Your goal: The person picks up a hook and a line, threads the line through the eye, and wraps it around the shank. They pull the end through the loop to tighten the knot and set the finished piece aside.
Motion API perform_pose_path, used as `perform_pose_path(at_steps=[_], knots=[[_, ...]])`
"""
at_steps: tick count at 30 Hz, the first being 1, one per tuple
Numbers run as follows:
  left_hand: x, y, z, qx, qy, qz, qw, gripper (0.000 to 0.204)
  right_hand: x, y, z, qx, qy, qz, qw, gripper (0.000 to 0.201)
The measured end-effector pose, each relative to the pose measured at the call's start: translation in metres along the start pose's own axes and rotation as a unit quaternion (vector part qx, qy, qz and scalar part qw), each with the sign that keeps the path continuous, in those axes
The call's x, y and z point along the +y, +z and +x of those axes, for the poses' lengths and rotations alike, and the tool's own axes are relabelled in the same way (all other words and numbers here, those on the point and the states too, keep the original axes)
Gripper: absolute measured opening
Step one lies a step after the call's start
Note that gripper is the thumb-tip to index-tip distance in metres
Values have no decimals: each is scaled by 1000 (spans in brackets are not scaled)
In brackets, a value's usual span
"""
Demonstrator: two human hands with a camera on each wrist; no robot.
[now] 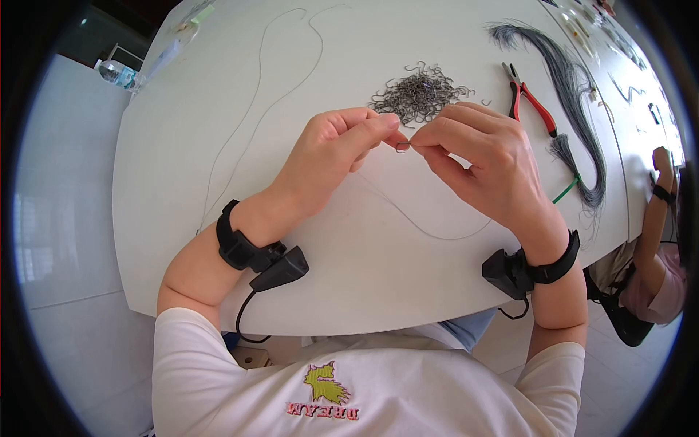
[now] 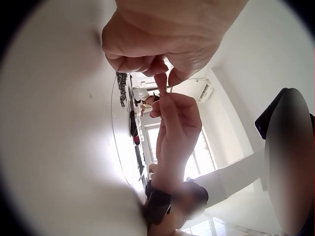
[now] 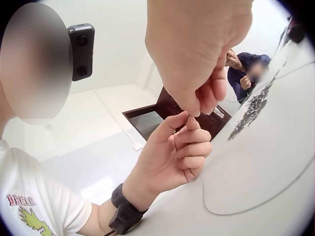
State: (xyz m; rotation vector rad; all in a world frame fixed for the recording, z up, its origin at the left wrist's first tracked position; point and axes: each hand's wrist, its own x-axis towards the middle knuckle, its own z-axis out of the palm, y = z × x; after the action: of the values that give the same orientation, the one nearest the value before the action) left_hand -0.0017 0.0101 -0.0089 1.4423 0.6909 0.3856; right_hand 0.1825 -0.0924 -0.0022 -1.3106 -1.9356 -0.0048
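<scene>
A small dark fish hook (image 1: 401, 148) shows between the two hands, above the white table. My left hand (image 1: 331, 149) holds it between thumb and index finger, the other fingers curled in. From the right, my right hand (image 1: 484, 149) pinches thumb and index fingertips right at the hook's end, on what looks like thin fishing line; the fingers hide most of it. Loose fishing line (image 1: 415, 230) curves across the table below both hands. Just beyond the hands lies a pile of fish hooks (image 1: 422, 95).
Red-handled pliers (image 1: 537, 109) lie to the right of the hooks, beside a long grey bundle of line (image 1: 575, 91). Another long line (image 1: 260, 65) loops over the table's left side. A bottle (image 1: 116, 73) is at the far left; another person's arm (image 1: 652, 218) is at right.
</scene>
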Motion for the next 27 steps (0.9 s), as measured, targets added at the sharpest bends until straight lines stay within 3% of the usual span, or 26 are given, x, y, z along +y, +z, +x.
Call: perform_pose_path(at_steps=[5,7,22,27], knots=[[0,0,0,-8,-1,-1,1000,29,0,0,0,-5,-4,-5,1000,11],[-2,2,1,-2,41,7,999,22,1,0,0,-7,-5,-7,1000,12],[-4,-3,1,-6,47,54,997,9,0,-2,0,-6,-7,-18,1000,13],[-10,-5,5,-18,73,48,996,6,2,0,-2,4,30,14,999,11]])
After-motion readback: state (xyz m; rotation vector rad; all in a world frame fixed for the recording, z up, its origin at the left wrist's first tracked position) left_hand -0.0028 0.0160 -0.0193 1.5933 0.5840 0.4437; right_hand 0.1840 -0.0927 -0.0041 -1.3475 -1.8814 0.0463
